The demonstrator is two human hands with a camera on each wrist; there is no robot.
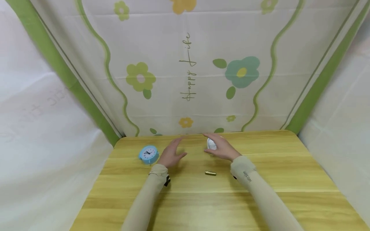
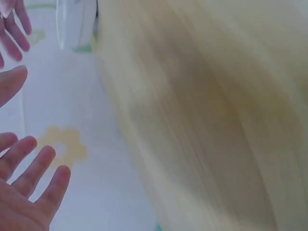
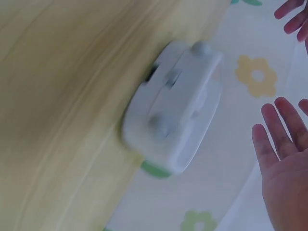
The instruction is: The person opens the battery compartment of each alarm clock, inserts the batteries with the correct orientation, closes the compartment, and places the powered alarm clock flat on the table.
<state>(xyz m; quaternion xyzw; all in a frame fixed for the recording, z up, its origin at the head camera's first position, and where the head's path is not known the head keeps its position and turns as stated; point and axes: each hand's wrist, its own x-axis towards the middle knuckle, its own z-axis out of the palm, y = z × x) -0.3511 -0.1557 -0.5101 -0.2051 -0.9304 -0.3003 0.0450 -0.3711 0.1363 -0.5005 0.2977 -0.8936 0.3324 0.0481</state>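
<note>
My left hand (image 1: 170, 155) is over the table with its thumb and fingers spread apart and holds nothing. Just left of it stands a light blue alarm clock (image 1: 149, 154) with a white dial. My right hand (image 1: 222, 148) is likewise spread and partly covers a white rounded device (image 1: 212, 144) in the head view. From the right wrist, that white device (image 3: 168, 103) shows small knobs on one side, and the right hand (image 3: 288, 168) is apart from it. A small brass-coloured cylinder (image 1: 210, 173) lies on the table, nearer me than the right hand.
The wooden table (image 1: 196, 208) ends against a white cloth backdrop (image 1: 162, 106) printed with flowers. White cloth walls with green borders rise at both sides. The white device stands close to the table's far edge.
</note>
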